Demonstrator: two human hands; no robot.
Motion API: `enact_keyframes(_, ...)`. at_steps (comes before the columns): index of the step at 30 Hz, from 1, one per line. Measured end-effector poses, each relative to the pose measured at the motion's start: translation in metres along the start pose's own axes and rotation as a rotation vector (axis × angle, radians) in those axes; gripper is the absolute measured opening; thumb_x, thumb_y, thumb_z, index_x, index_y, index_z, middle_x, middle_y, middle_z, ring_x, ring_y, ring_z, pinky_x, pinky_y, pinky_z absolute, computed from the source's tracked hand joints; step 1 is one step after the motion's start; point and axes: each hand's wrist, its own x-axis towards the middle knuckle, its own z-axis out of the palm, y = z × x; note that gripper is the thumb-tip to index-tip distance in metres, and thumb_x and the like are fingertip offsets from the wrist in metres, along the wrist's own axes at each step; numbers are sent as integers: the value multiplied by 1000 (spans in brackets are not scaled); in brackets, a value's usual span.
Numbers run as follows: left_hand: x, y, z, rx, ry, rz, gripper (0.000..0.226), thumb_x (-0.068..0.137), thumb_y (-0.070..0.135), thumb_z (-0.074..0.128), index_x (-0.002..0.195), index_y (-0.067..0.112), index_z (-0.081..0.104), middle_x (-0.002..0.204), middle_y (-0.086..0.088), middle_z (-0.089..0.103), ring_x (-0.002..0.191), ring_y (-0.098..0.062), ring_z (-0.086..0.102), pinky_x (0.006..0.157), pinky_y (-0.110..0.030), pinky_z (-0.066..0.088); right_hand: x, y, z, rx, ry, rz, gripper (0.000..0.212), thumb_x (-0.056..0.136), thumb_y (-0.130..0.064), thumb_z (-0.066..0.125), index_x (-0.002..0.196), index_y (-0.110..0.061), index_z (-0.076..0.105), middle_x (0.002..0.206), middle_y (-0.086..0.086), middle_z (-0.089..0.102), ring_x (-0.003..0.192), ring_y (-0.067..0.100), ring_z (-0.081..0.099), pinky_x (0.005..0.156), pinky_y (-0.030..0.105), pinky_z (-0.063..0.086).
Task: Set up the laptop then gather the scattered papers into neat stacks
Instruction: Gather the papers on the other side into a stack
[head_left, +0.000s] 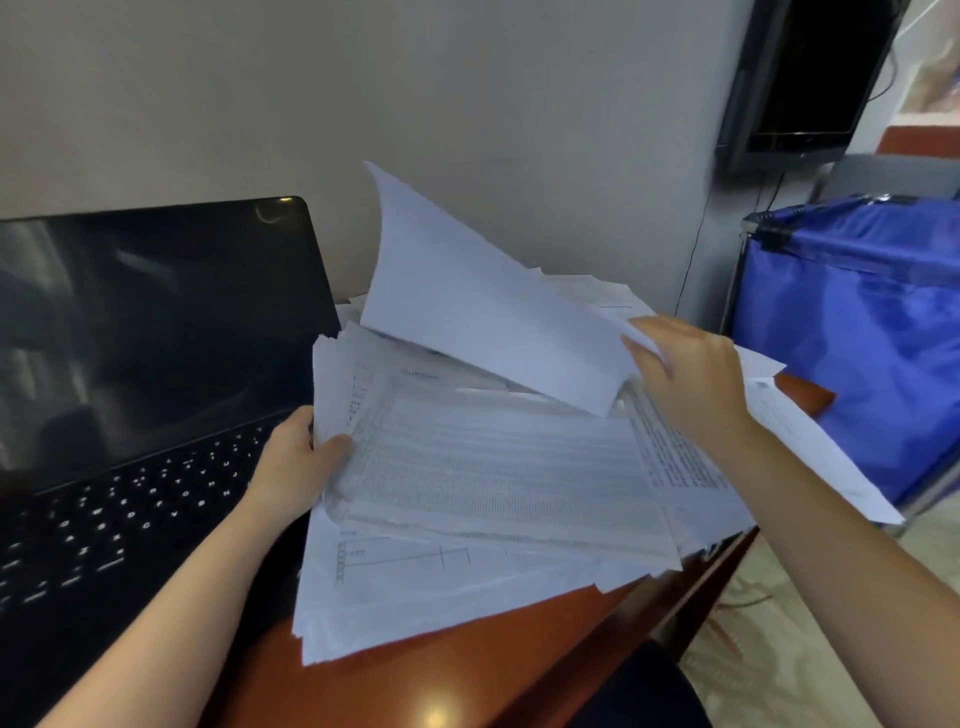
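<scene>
An open black laptop (145, 332) with a dark screen stands at the left of the reddish-brown desk (426, 670). A loose, uneven pile of printed papers (488, 478) covers the desk's right half. My left hand (296, 467) grips the pile's left edge, thumb on top, beside the keyboard. My right hand (685, 374) pinches the corner of a blank white sheet (467, 296) that curls upward above the pile. More sheets lie spread under and behind it, some hanging over the desk's right edge.
A grey wall rises just behind the desk. A dark monitor (810, 78) hangs at the upper right with a cable running down. A blue fabric cart (862, 332) stands right of the desk. Pale floor shows at the lower right.
</scene>
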Motion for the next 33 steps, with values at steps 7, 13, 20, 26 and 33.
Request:
enact_keyframes(7,-2,0,-6,-84,3,-291,37,103,12,14,127,-6,35,129,-35,34,119,-35,49,101,-43,40,-61,-11,1,-163,-255,-382,60,45,20,64,95,-11,73,79,4,61,70,21,54,40,22,35)
enact_keyframes(13,-5,14,-2,-196,4,-197,74,97,56,11,98,7,66,99,-13,69,94,-31,63,91,-46,46,-93,-9,6,-322,-595,-103,57,17,9,80,67,-15,68,61,-2,50,52,20,53,38,16,17)
enact_keyframes(20,-1,14,4,-95,9,-84,20,94,31,52,89,12,59,80,3,58,72,-15,55,56,-24,37,-85,-22,8,-451,-544,12,45,23,15,76,55,-14,64,55,0,49,44,20,51,47,15,-6)
enact_keyframes(26,-1,11,1,-113,-84,-53,29,86,24,65,111,14,57,102,3,64,93,-17,63,69,-27,46,-81,-42,7,-531,-676,106,33,79,10,52,100,-13,63,88,1,48,80,22,59,43,23,14)
enact_keyframes(33,1,8,2,78,-125,-51,56,83,11,67,132,11,39,115,0,52,107,-20,50,88,-32,39,-36,-32,-29,171,-1369,263,50,82,-46,67,127,-35,51,120,-13,46,113,7,43,104,32,37)
